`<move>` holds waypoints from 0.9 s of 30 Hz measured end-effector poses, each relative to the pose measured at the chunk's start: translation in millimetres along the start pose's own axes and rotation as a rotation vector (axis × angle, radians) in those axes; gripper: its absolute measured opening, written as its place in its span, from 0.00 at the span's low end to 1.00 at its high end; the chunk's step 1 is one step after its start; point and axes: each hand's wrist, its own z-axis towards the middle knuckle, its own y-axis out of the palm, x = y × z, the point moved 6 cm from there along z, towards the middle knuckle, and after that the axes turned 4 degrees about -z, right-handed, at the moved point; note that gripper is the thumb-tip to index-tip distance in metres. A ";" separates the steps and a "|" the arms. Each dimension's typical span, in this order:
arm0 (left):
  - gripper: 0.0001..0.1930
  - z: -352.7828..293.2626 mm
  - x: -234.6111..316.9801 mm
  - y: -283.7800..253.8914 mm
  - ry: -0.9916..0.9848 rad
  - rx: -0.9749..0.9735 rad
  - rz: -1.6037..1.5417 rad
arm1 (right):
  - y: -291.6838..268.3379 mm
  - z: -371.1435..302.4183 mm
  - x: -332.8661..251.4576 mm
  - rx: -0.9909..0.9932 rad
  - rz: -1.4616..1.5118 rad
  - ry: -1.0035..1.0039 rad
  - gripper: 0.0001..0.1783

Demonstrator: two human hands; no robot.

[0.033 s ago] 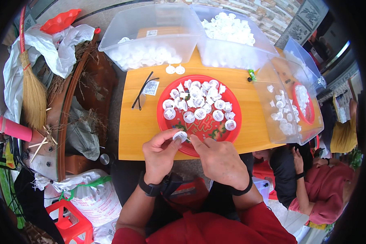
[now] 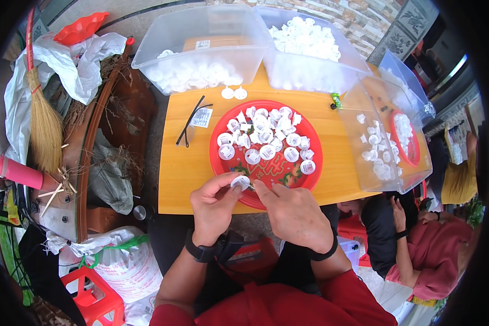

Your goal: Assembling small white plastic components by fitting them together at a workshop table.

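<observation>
Over the near rim of a round red tray [image 2: 218, 117], my left hand [image 2: 214, 206] pinches a small round white plastic piece [image 2: 240, 183] between thumb and fingertips. Close to its right side is my right hand [image 2: 299, 214], fingers curled and the index finger stretched toward the piece. A tiny thin thing shows at that fingertip, too small to name, and the inside of the hand is hidden. Many similar white plastic pieces [image 2: 267, 151] lie in the far half of the tray, some flat, others tilted on each other.
Clear plastic bins [image 2: 201, 49] of white pieces line the far side of the wooden table [image 2: 187, 174]. Another clear bin [image 2: 364, 157] stands at right. Black-framed glasses [image 2: 189, 122] lie left of the tray. Beyond the right edge sits another person [image 2: 418, 250]. A broom [image 2: 46, 125] leans at far left.
</observation>
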 end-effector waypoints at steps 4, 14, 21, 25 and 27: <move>0.11 -1.0 1.1 -0.5 0.007 -0.011 0.018 | -5.5 7.2 -6.5 -0.068 -0.113 -0.086 0.21; 0.11 1.2 7.6 2.5 0.094 -0.067 0.080 | -2.8 7.1 -4.8 -0.143 -0.190 -0.039 0.22; 0.12 -2.6 10.4 10.1 0.135 -0.090 0.144 | -8.2 -7.4 -9.5 -0.071 -0.177 0.043 0.21; 0.13 1.3 11.5 -0.1 0.078 -0.058 0.182 | -12.9 -9.3 -7.2 0.027 -0.067 0.061 0.21; 0.14 4.5 5.4 -3.2 -0.055 -0.046 -0.251 | -6.8 -10.7 -3.2 0.113 0.093 0.097 0.20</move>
